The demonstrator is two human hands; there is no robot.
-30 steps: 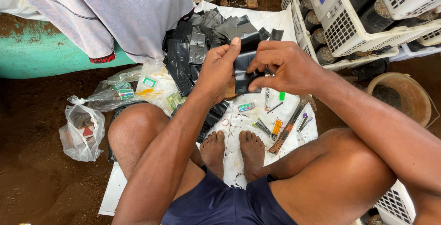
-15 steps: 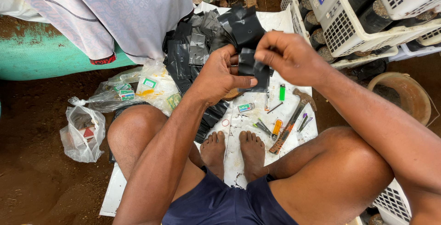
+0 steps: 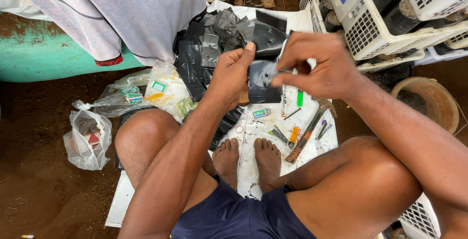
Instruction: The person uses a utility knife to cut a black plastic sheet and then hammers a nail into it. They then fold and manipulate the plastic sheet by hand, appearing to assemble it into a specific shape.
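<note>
Hands, left [image 3: 233, 75] and right [image 3: 319, 66], pinch a black plastic bag [image 3: 262, 80] above the white sheet [image 3: 253, 161], apparently opening it; parting its mouth likely needs fingertip rubbing, far from the tools [image 3: 302, 139].

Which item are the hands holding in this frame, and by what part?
A black plastic bag, held up between both hands: the left hand grips its left edge, thumb up; the right hand pinches its upper right edge with fingertips.
</note>
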